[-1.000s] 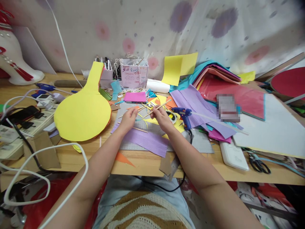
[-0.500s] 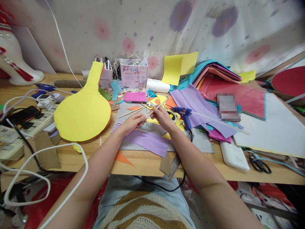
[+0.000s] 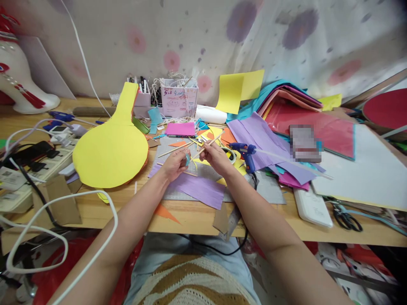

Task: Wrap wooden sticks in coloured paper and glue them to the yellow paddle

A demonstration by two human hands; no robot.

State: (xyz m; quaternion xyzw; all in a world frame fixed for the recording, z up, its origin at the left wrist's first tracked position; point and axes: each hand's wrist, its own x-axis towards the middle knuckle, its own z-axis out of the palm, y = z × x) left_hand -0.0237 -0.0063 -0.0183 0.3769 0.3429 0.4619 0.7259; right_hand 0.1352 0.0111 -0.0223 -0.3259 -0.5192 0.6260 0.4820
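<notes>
My right hand [image 3: 215, 157] is closed on a thin wooden stick [image 3: 210, 144] that slants up and to the right over the grey cutting mat [image 3: 206, 171]. My left hand [image 3: 174, 163] is closed beside the stick's lower end and pinches a small light-blue scrap [image 3: 187, 159]. The two hands almost touch. Under them lie a purple paper strip [image 3: 200, 188], more loose sticks [image 3: 173, 149] and yellow and orange paper scraps. A blue glue gun [image 3: 246, 153] stands just right of my right hand.
A big yellow paddle-shaped card [image 3: 111, 150] lies to the left. Stacked coloured paper [image 3: 286, 101] and a white sheet [image 3: 359, 169] fill the right side, with scissors [image 3: 346, 218] near the front edge. White cables [image 3: 47, 237], a power strip [image 3: 19, 178] and pen boxes [image 3: 179, 99] crowd the left and back.
My left hand has moved right from the mat to meet the stick's lower end and now pinches a light-blue scrap. My right hand has kept the stick, which tilted slightly.
</notes>
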